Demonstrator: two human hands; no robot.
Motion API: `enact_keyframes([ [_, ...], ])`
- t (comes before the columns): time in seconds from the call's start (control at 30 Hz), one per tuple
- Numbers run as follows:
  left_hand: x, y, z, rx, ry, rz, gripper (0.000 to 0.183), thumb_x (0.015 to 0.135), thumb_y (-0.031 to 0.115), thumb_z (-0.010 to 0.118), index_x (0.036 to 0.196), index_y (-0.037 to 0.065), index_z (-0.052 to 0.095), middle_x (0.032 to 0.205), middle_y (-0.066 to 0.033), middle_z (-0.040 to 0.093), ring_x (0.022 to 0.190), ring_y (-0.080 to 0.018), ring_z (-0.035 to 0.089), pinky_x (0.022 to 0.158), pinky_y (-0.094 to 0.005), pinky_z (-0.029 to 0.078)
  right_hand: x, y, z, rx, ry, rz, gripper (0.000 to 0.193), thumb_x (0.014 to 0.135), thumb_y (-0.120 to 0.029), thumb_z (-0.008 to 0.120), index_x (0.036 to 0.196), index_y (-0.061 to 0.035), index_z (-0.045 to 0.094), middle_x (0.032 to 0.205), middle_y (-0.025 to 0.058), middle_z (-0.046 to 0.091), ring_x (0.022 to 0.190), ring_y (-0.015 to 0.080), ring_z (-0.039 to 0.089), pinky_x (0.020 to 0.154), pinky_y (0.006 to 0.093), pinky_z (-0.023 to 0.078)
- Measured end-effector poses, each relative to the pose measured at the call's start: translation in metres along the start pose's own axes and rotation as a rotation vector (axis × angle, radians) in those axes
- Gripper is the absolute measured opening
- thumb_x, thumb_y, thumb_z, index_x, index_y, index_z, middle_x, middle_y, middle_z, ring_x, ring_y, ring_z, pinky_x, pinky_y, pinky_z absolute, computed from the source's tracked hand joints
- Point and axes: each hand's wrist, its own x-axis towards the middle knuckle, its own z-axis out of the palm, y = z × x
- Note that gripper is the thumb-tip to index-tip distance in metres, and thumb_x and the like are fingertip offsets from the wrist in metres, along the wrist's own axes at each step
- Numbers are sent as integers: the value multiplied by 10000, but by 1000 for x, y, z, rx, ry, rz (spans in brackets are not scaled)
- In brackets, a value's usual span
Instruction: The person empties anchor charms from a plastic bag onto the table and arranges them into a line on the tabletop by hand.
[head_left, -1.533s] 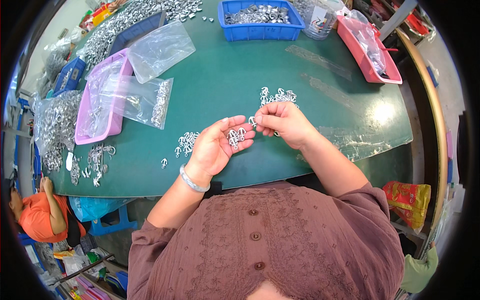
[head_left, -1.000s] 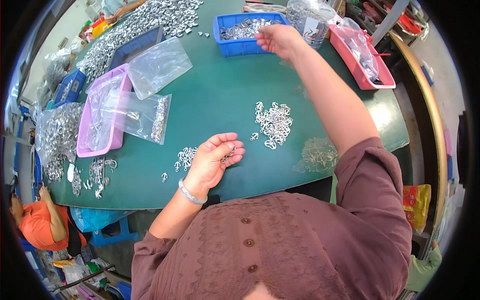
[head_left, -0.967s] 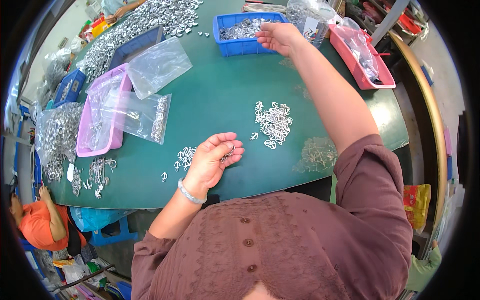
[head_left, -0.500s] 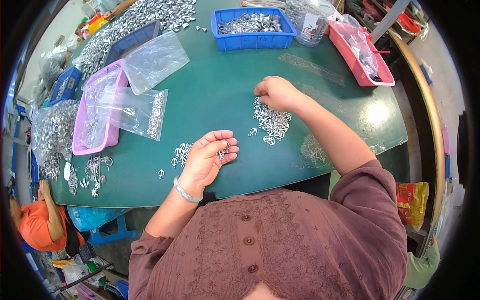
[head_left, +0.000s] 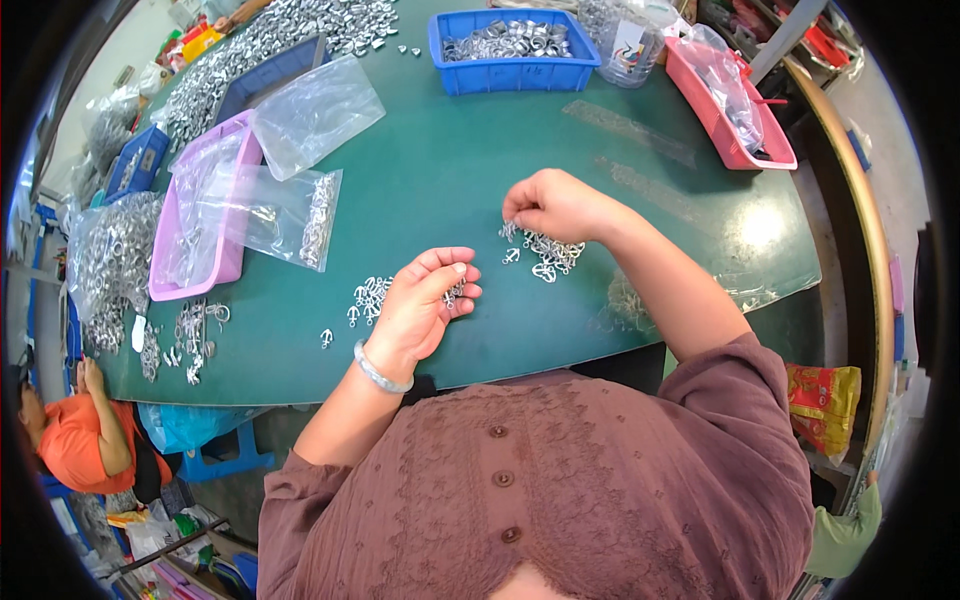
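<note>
My left hand [head_left: 425, 305] is palm up with curled fingers, holding several small silver anchor charms [head_left: 454, 293] against them. A loose group of anchor charms [head_left: 371, 297] lies on the table just left of that wrist, with a single one apart from it. My right hand [head_left: 560, 208] is over the edge of a larger pile of anchor charms [head_left: 552, 254], thumb and fingers pinched together at its far left side. Charms show right under those fingertips; what is between them is hidden.
On the green table [head_left: 440, 170], a pink basket [head_left: 233, 250] with clear bags stands left, beside a bag of metal pieces [head_left: 115, 255]. A blue bin [head_left: 515, 76] of metal parts and a red tray [head_left: 735, 150] stand at the far side. A person in orange [head_left: 85, 445] is at far left.
My right hand has come lower and nearer onto the pile, and its fingers are now pinched closer. My left hand keeps its grip on the charms. The whole view has shifted slightly.
</note>
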Motion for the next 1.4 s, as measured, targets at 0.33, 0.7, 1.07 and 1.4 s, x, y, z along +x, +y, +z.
enact_keyframes([
  [0.33,0,-4,1,60,9,-15,150,828,84,529,963,23,542,802,-48,562,675,-127,526,573,-233,437,-14,5,16,-398,223,-154,96,709,-75,591,791,-38,625,795,88,568,816,263,540,717,363,434],
  [0.7,1,-5,1,62,-12,-27,138,836,102,537,955,32,549,797,-34,564,659,-110,535,559,-218,448,-26,2,33,-461,304,-179,63,729,-109,575,747,-56,606,775,85,549,807,266,502,726,378,393],
  [1.07,4,-5,10,100,-42,-33,135,821,104,575,936,36,554,767,-11,552,618,-83,516,517,-198,412,-36,-17,28,258,100,-66,97,836,-84,525,831,3,567,720,49,581,682,121,549,627,255,439],
  [1.4,5,-11,12,182,-82,82,90,811,120,610,843,48,568,693,27,525,550,-39,442,475,-168,347,-39,-18,40,743,-13,113,104,866,-109,501,843,-21,552,722,9,565,676,80,519,628,212,420],
])
